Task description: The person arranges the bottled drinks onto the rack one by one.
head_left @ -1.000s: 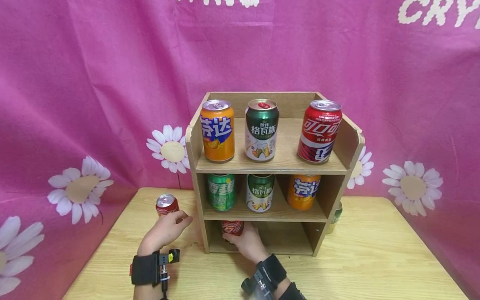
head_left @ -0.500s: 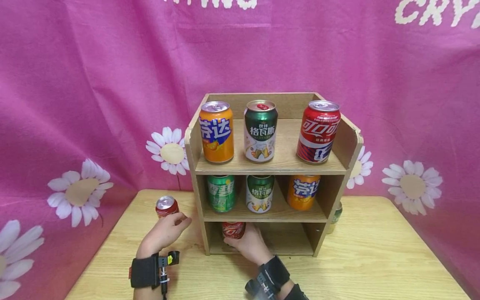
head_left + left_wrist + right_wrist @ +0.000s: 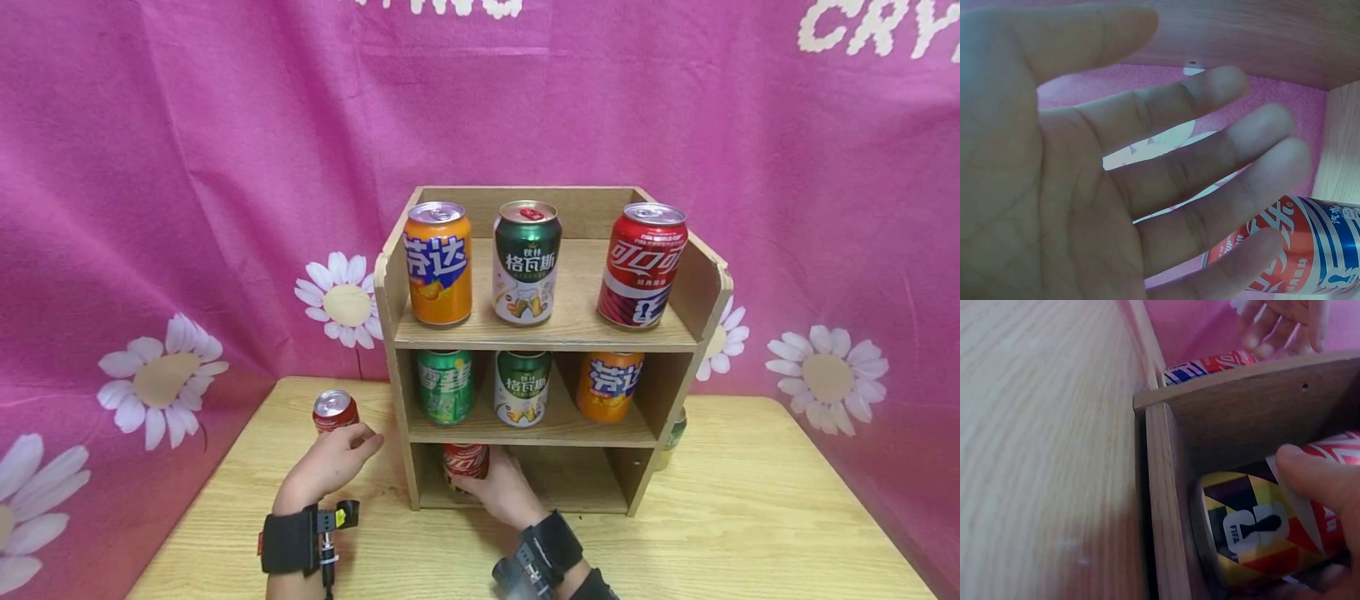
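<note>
My right hand [image 3: 510, 490] grips a red Coca-Cola can [image 3: 467, 461] at the left end of the shelf unit's bottom level. In the right wrist view that can [image 3: 1254, 531] stands close to the side wall, its yellow and black lower part showing, with my thumb [image 3: 1313, 478] against its side. Left of the unit, my left hand [image 3: 330, 461] hovers in front of another red Coca-Cola can [image 3: 334, 410]. The left wrist view shows this hand [image 3: 1116, 162] with fingers extended and spread, and the red and blue can [image 3: 1297, 250] behind the little finger.
The wooden shelf unit [image 3: 543, 335] stands on the table [image 3: 750, 517]. Its top holds an orange can [image 3: 439, 275], a green-white can [image 3: 527, 275] and a red can [image 3: 642, 275]. Below sit green [image 3: 446, 392], green-white [image 3: 522, 400] and orange [image 3: 609, 392] cans. Another can [image 3: 672, 437] stands behind the right side.
My right wrist has shifted slightly to the right, while that hand keeps its hold on the can on the bottom level. The left hand has stayed in place.
</note>
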`<control>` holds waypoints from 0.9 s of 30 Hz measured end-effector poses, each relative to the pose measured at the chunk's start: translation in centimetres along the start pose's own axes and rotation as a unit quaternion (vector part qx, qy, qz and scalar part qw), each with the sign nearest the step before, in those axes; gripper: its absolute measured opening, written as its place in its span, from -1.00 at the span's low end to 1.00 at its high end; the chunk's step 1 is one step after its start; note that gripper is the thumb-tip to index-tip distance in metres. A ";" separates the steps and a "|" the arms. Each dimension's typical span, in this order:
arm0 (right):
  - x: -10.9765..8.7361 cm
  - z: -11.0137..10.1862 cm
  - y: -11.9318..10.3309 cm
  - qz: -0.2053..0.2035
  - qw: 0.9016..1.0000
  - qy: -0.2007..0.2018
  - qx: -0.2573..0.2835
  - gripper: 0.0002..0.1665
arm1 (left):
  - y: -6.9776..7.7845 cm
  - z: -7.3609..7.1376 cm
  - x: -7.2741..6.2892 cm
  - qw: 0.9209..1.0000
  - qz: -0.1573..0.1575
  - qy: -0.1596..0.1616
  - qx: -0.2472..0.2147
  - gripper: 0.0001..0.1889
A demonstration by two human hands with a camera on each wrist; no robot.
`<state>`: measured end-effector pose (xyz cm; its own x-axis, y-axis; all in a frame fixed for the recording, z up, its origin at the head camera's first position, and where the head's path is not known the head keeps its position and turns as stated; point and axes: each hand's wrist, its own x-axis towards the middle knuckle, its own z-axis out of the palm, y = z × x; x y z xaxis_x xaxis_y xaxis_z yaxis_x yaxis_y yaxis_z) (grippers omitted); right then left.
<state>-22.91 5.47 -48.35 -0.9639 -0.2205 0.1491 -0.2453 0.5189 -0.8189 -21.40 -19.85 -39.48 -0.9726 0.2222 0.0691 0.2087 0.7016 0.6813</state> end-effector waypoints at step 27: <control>-0.1 0.7 -0.4 -0.031 0.999 0.033 0.030 -0.10 | -0.3 0.0 0.0 1.000 -0.011 -0.005 -0.003 -0.81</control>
<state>-22.68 4.69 -48.48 -0.9522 -0.1947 0.2352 -0.3002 0.4557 -0.8380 -21.48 -20.01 -39.67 -0.9758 0.2136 0.0468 0.1866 0.7018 0.6875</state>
